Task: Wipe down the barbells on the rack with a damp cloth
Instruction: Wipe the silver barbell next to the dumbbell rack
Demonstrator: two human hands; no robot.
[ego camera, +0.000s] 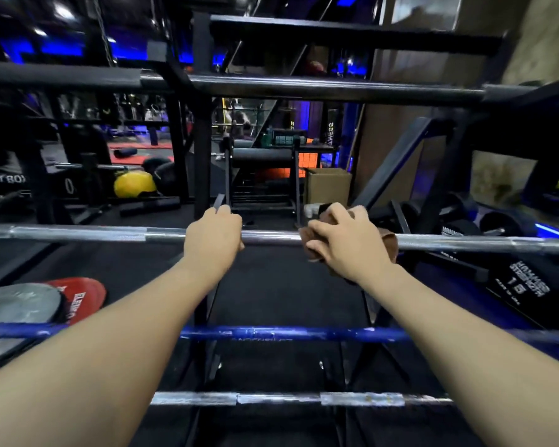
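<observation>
Now both hands work the silver bar [110,234] on the rack [204,150], one steadying, one wiping.

Left hand [214,237] curls over the bar near its middle, likely to stop it rolling; right hand [339,241] just beside it wraps the brown cloth [388,245] round the shaft, fingers pressed on the fabric, so the rub covers the whole girth. A blue bar [288,333] and a worn silver one [271,399] lie on lower rungs, a dark bar [304,88] above. By the rack's right edge a black weight [526,285] reads "15", its brand mirrored and unclear; a red plate [78,295] at left shows partial letters.
</observation>
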